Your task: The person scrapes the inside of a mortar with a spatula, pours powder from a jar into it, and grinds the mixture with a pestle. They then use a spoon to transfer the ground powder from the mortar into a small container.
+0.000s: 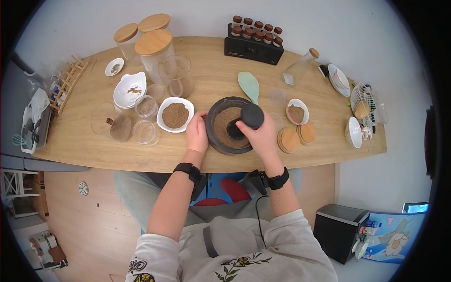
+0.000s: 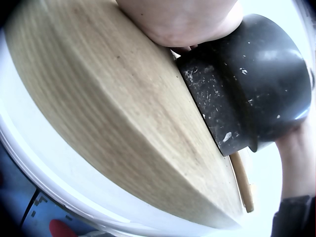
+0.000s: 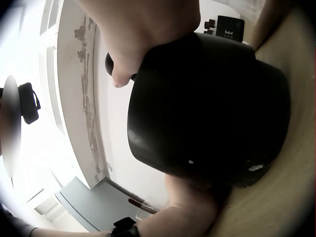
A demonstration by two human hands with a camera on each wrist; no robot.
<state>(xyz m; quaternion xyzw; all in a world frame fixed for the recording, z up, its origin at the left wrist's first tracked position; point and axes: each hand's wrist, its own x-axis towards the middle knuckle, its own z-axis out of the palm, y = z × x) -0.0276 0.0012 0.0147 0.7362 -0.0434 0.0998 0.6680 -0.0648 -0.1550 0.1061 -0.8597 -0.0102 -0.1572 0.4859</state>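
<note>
A dark grey mortar (image 1: 217, 140) with brown powder (image 1: 224, 123) in it stands near the table's front edge. My right hand (image 1: 264, 140) grips a black pestle (image 1: 252, 115), its thumb along the handle and the lower end down in the powder. Against the mortar's left side rests my left hand (image 1: 197, 135), fingers laid along the outer wall. The left wrist view shows the mortar's pale-flecked side (image 2: 217, 106) close up. In the right wrist view the dark mortar (image 3: 207, 108) hides most of the left hand beyond it.
Left of the mortar are a white bowl of brown powder (image 1: 175, 115), clear jars (image 1: 146, 132) and tall wooden-lidded canisters (image 1: 155, 61). A green spoon (image 1: 249, 85) lies behind. To the right stand a small powder bowl (image 1: 298, 112) and wooden lids (image 1: 289, 140). A spice rack (image 1: 253, 49) stands at the back.
</note>
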